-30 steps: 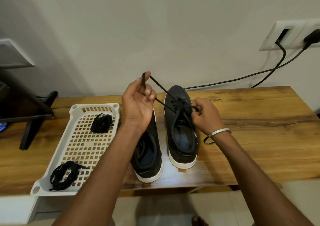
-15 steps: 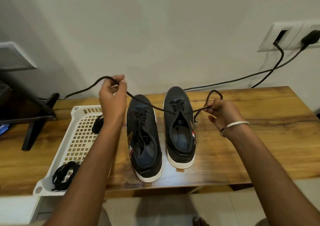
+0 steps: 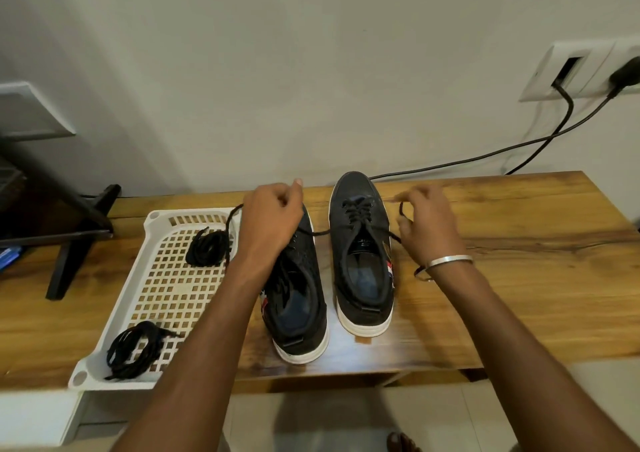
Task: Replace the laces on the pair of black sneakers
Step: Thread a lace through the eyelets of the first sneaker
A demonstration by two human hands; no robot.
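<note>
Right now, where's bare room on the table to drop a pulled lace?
Best: bare wood right of the right sneaker, beyond the right hand, out to the table edge. Also the tray middle, between its two lace bundles. Crowded: the gap between the sneakers, crossed by the lace, under the left hand.

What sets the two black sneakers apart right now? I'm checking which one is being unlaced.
The right black sneaker has its lace ends drawn out sideways to both hands; the left black sneaker has no lace pulled out of it. The right one sits farther back and is fully visible; the left forearm covers part of the left one. Both stand upright on the wooden table, toes to the wall, white-soled.
</note>
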